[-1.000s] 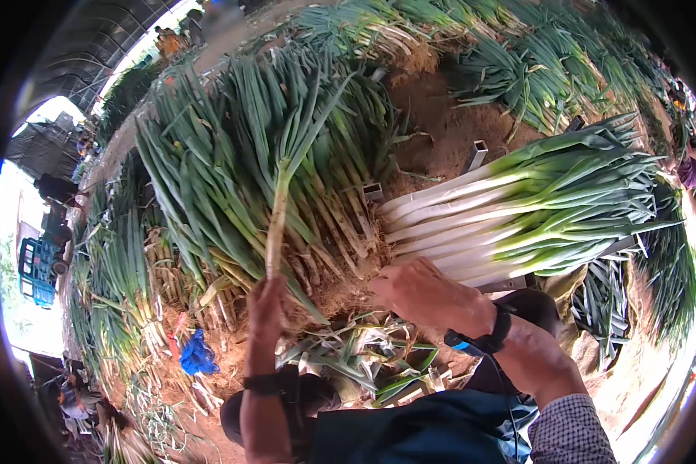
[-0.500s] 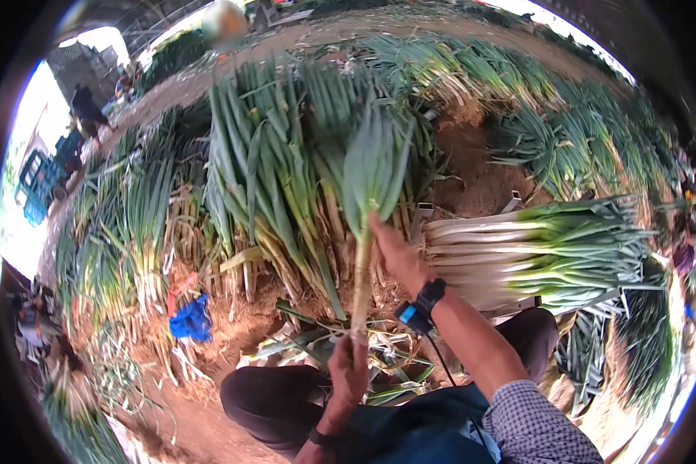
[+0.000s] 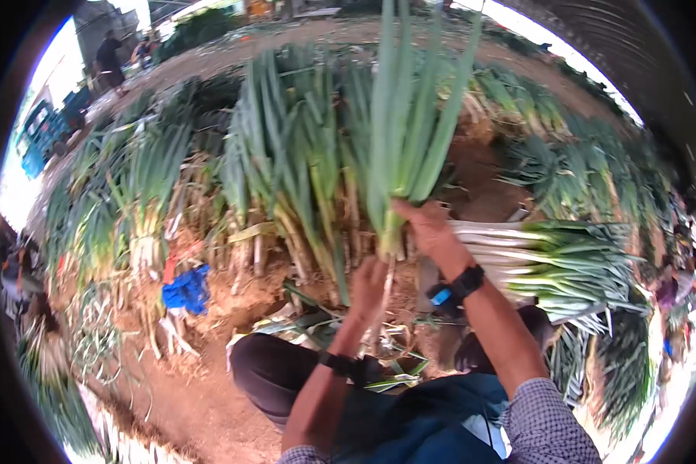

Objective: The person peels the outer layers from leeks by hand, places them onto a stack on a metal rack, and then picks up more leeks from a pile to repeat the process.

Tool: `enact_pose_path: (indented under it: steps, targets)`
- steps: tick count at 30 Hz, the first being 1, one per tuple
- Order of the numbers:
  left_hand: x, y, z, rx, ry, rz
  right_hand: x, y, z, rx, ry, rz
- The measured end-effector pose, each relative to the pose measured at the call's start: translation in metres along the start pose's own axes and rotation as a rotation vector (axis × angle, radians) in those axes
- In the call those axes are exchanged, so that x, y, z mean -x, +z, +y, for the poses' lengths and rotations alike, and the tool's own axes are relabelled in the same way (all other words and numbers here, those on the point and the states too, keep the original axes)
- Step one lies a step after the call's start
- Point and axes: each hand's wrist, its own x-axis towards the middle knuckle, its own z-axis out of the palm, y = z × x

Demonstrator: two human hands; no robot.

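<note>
A large green onion stands upright in front of me, its long green leaves fanned upward. My right hand is closed around its neck, where the leaves meet the pale stalk. Just below and to the left, my left hand is closed against the upper stalk; its fingertips are partly hidden. Below my hands, a thin pale lower part hangs down over loose trimmings between my knees.
A neat stack of green onions lies on a metal rack at right. Upright bunches stand ahead and left. A blue plastic bag is on the soil. At far left are a blue vehicle and a person.
My left hand has moved up from the stalk's lower end to just below my right hand. The green onion is higher, and its leaves reach the top of the view.
</note>
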Motion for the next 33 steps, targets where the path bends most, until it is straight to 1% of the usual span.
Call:
enact_pose_path:
  steps: [1, 2, 4, 5, 8, 9, 12, 13, 16, 17, 20, 21, 24, 25, 26, 27, 28, 29, 32, 33]
  targets:
    - [-0.003, 0.002, 0.016, 0.075, -0.085, -0.019, 0.005, 0.004, 0.004, -0.008, -0.011, 0.019]
    - [-0.012, 0.002, 0.012, 0.005, 0.008, 0.015, 0.006, 0.007, 0.012, -0.023, -0.020, 0.031]
    - [-0.021, -0.003, 0.007, 0.051, 0.101, -0.011, 0.010, 0.006, 0.031, -0.073, 0.021, 0.035]
    - [-0.019, -0.004, 0.003, 0.062, 0.076, 0.014, 0.011, 0.005, 0.037, -0.098, 0.041, 0.026]
    - [-0.014, -0.017, -0.006, 0.079, 0.058, -0.030, 0.024, 0.010, 0.046, -0.235, 0.159, 0.065]
    - [-0.013, -0.017, -0.010, 0.129, 0.031, -0.009, 0.029, 0.012, 0.046, -0.229, 0.099, 0.016]
    - [-0.012, -0.017, -0.004, 0.253, -0.155, 0.045, 0.037, 0.023, 0.038, -0.236, 0.102, -0.049]
    - [-0.011, -0.015, 0.003, 0.293, -0.168, 0.006, 0.036, 0.023, 0.039, -0.242, 0.075, -0.089]
    - [0.007, -0.006, 0.028, 0.493, -0.229, -0.116, 0.028, 0.015, 0.030, -0.396, 0.156, -0.267]
    - [0.013, -0.001, 0.038, 0.454, -0.217, -0.143, 0.024, 0.016, 0.023, -0.421, 0.119, -0.331]
    - [0.001, -0.013, 0.015, 0.267, -0.044, -0.059, 0.020, 0.022, 0.010, -0.406, 0.095, -0.262]
    - [-0.002, -0.016, 0.009, 0.128, 0.006, 0.027, 0.021, 0.023, 0.006, -0.298, 0.000, -0.284]
    - [-0.013, -0.021, -0.019, -0.429, 0.383, 0.301, 0.024, 0.020, 0.036, 0.196, -0.123, -0.049]
    - [-0.011, -0.014, -0.021, -0.538, 0.499, 0.352, 0.027, 0.016, 0.036, 0.271, -0.021, 0.011]
    - [-0.009, -0.009, -0.025, -0.580, 0.503, 0.387, 0.030, 0.014, 0.035, 0.341, 0.086, 0.063]
    - [-0.008, -0.004, -0.027, -0.623, 0.511, 0.422, 0.022, 0.012, 0.051, 0.153, 0.089, 0.127]
    - [-0.008, -0.003, -0.029, -0.666, 0.521, 0.462, 0.020, 0.017, 0.052, -0.035, 0.089, 0.185]
    - [-0.016, -0.011, -0.036, -0.651, 0.413, 0.413, 0.024, 0.017, 0.052, -0.153, 0.125, 0.218]
    - [-0.027, -0.022, -0.040, -0.210, -0.133, 0.230, 0.031, 0.014, 0.040, -0.415, 0.114, 0.020]
    - [-0.023, -0.017, -0.038, -0.127, -0.171, 0.252, 0.038, 0.015, 0.031, -0.398, 0.071, -0.021]
